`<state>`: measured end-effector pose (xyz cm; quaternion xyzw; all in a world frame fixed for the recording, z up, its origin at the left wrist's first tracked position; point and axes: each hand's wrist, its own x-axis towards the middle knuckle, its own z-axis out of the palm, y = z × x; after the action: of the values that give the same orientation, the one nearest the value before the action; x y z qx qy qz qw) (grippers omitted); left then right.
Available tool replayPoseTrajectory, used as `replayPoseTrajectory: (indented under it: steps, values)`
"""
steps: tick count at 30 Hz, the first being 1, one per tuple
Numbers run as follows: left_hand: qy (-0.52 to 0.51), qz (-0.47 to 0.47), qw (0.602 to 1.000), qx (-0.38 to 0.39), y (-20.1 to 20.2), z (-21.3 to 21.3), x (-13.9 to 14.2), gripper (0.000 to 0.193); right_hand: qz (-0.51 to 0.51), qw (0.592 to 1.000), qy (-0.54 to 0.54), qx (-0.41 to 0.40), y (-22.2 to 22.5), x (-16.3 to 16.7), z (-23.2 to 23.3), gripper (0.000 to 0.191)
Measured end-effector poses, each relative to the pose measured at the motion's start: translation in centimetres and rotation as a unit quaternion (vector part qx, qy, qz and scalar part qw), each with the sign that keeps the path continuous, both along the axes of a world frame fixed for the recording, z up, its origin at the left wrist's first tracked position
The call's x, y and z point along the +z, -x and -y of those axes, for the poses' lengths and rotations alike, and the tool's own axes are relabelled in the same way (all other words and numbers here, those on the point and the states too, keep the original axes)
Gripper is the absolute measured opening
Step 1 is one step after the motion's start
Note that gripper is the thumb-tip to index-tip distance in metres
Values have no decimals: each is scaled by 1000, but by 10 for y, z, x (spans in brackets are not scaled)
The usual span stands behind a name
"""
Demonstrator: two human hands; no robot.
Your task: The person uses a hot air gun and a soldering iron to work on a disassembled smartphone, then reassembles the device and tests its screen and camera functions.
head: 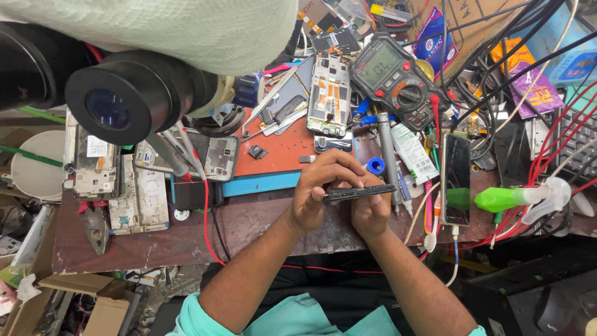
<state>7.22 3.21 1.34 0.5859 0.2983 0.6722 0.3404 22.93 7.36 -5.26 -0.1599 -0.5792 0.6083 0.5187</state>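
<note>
While both hands (323, 186) (371, 208) pinch the black phone (359, 192) edge-on — fingers clamped along it — we keep the multimeter (395, 78) at 12 o'clock on the tabletop (249, 224), readable.

- We work at a worn, reddish-brown wooden bench (186, 233), scratched along its front edge.
- On it we have a red-orange work mat with a blue border (280, 155).
- We see a black and red multimeter (390, 78) toward the back.
- A bare phone frame (328, 93) lies beside it.
- A green spray bottle (504, 198) lies at our right.
- A dark-screened phone (456, 177) rests near it.
</note>
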Motion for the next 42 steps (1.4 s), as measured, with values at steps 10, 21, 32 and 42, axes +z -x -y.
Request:
replayPoseTrajectory:
  steps: [10, 21, 32, 42]
  values:
    - [8, -2, 1000, 1, 1, 0, 1, 92, 11, 1000, -4, -5, 2, 6, 1, 61]
    - [7, 5, 1000, 2, -1, -1, 0, 92, 15, 1000, 10, 5, 1, 7, 1, 62]
    - [13, 3, 1000, 2, 0, 0, -1, 93, 9, 1000, 25, 6, -1, 2, 1, 63]
    - [19, 5, 1000, -1, -1, -1, -2, 94, 9, 1000, 20, 8, -1, 1, 0, 64]
